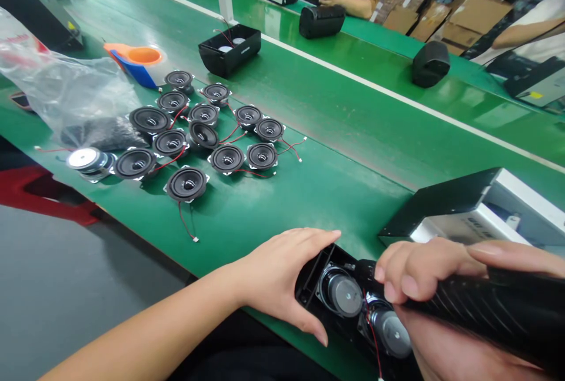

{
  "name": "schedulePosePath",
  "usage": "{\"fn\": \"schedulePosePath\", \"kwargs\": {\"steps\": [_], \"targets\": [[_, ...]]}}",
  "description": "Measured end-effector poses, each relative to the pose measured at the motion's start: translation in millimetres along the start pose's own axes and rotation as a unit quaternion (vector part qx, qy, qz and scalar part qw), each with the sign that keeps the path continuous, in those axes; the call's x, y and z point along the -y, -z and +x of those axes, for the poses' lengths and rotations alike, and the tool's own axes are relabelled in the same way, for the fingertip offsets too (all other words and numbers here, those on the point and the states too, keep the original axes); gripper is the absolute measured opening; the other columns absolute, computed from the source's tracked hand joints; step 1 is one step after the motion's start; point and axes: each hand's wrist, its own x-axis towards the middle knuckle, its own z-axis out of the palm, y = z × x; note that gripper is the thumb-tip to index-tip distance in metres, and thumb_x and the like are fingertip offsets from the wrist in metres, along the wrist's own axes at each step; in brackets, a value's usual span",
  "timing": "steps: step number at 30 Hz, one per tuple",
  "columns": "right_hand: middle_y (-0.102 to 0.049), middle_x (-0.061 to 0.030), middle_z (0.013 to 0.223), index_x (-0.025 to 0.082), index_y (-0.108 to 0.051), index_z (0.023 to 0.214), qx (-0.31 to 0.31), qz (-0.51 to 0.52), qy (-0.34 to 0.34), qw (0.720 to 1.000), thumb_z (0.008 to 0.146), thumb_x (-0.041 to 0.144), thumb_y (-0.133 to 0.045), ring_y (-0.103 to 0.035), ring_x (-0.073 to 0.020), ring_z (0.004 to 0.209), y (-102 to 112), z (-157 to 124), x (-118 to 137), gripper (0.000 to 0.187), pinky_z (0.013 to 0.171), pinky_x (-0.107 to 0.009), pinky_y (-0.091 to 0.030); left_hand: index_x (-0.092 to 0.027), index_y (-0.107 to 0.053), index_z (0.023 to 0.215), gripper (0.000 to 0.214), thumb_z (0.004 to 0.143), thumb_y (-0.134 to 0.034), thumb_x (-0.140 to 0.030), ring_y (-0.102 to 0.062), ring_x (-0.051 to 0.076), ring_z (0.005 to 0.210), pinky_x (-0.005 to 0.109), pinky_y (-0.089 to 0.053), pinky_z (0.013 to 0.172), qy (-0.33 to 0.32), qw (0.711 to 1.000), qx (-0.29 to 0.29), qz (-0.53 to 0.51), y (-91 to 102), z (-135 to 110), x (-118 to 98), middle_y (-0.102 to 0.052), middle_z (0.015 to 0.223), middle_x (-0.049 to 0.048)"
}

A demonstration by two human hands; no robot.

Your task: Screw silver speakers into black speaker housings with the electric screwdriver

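Note:
My left hand point(286, 281) grips the end of a black speaker housing point(309, 278), thumb on the near side and fingers on the far side. Inside the housing sit two speaker drivers, magnets up: one driver point(344, 294) close to my left hand, another driver point(391, 331) partly under my right hand. A thin red wire point(369, 316) runs between them. My right hand point(441, 287) is wrapped round a black electric screwdriver point(498, 310) with a ribbed body. Its front end is over the housing between the drivers; the bit's contact is hidden.
Several loose speaker drivers point(188, 184) with red leads lie on the green bench point(265, 210). Behind them are a plastic bag point(83, 95), an orange-and-blue holder point(141, 60) and another housing point(229, 51). A black-and-silver machine point(477, 210) stands right. Co-workers sit opposite.

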Motion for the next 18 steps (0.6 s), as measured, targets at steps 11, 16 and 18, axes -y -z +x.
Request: {"fn": "schedulePosePath", "kwargs": {"steps": [11, 16, 18], "targets": [[-0.065, 0.0052, 0.058, 0.033, -0.073, 0.096, -0.046, -0.006, 0.041, 0.998, 0.083, 0.074, -0.086, -0.054, -0.0188, 0.044, -10, -7, -4, 0.045, 0.05, -0.035, -0.052, -0.029, -0.024, 0.173, 0.14, 0.063, -0.091, -0.083, -0.059, 0.042, 0.145, 0.059, -0.047, 0.123, -0.014, 1.0, -0.013, 0.002, -0.2, 0, -1, -0.057, 0.162, 0.0202], [-0.066, 0.0037, 0.058, 0.028, -0.075, 0.095, 0.017, 0.045, 0.038, 0.998, 0.077, 0.087, -0.08, -0.056, -0.0194, 0.041, -9, -3, -19, 0.062, 0.046, -0.034, -0.05, -0.033, -0.023, 0.173, 0.137, 0.064, -0.095, -0.078, -0.058, 0.042, 0.147, 0.06, -0.047, 0.123, -0.013, 1.0, -0.025, -0.001, -1.1, -1, 0, -0.056, 0.163, 0.0171], [-0.066, 0.0038, 0.061, 0.027, -0.073, 0.101, 0.01, 0.068, 0.034, 0.997, 0.078, 0.088, -0.078, -0.056, -0.0187, 0.043, -5, -2, -28, 0.065, 0.048, -0.032, -0.049, -0.032, -0.025, 0.172, 0.137, 0.063, -0.095, -0.078, -0.056, 0.043, 0.148, 0.061, -0.046, 0.124, 0.002, 1.0, -0.021, -0.004, -0.7, -1, 0, -0.055, 0.164, 0.0176]]}}
